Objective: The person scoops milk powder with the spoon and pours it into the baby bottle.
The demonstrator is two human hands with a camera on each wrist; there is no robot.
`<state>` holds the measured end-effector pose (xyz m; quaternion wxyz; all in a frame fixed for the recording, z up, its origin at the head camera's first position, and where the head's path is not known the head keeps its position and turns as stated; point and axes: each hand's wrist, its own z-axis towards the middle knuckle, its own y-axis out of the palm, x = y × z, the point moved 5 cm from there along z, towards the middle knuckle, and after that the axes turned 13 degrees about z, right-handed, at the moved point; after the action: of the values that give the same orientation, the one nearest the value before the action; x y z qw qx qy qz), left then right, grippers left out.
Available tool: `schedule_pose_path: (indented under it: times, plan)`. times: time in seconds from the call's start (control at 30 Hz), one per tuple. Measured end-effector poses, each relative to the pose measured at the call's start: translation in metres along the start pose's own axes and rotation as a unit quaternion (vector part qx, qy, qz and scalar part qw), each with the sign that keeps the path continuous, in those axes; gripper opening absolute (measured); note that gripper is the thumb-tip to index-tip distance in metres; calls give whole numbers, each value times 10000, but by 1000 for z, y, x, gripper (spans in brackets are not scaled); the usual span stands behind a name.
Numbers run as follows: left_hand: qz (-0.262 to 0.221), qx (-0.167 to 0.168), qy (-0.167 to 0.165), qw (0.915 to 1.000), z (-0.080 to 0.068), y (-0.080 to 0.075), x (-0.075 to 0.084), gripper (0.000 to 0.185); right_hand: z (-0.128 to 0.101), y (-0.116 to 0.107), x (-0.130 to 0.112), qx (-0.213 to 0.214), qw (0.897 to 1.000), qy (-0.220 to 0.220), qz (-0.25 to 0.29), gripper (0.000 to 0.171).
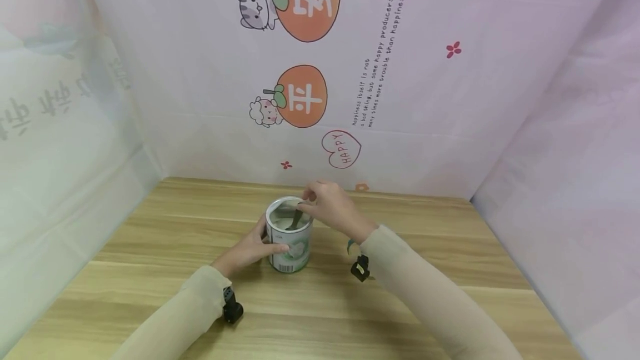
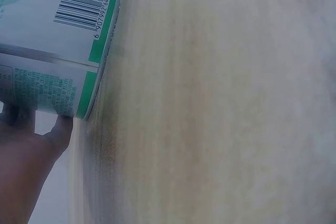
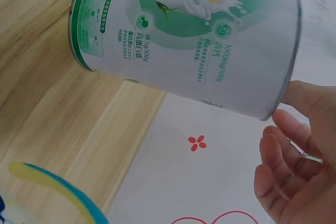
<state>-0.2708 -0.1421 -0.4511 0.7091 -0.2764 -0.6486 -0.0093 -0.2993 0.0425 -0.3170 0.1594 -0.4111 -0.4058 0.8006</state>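
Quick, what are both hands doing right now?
Left hand: grips the side of the can, which stands on the table.
Right hand: pinches the spoon handle over the can's open top.

A wooden surface (image 1: 425, 226) with pale, streaky grain fills the lower part of the head view. Behind it hangs a pinkish-white backdrop sheet (image 1: 450, 104) printed with two orange fruits (image 1: 301, 96) bearing white characters, small cartoon animals, a red heart outline reading HAPPY (image 1: 341, 149), small red flowers and lines of slanted text. Translucent side sheets (image 1: 60, 143) close in left and right of the surface, under soft, even light.
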Motion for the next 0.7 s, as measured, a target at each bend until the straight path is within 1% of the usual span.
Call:
schedule_pose_path:
  times: [0.07,0.2,0.3,0.37,0.57,0.7]
  plan:
    - [25,-9,36,10000,0,0,0,109,-2,-3,0,-37,9999,4,99,20]
    - [92,30,4,10000,0,-1,-1,109,-6,-7,3,-56,9992,-26,399,17]
    - [149,88,-56,9998,0,-1,-2,110,-9,-10,6,-98,9975,-12,707,17]
    - [166,107,-33,9998,-1,-1,-1,110,-11,-12,8,-141,9956,7,925,17]
    - [189,139,-5,9997,-1,-1,0,110,-19,-21,14,-249,9884,47,1500,26]
    - [180,137,-30,9997,0,-1,-1,110,-25,-27,18,-320,9858,74,1647,31]
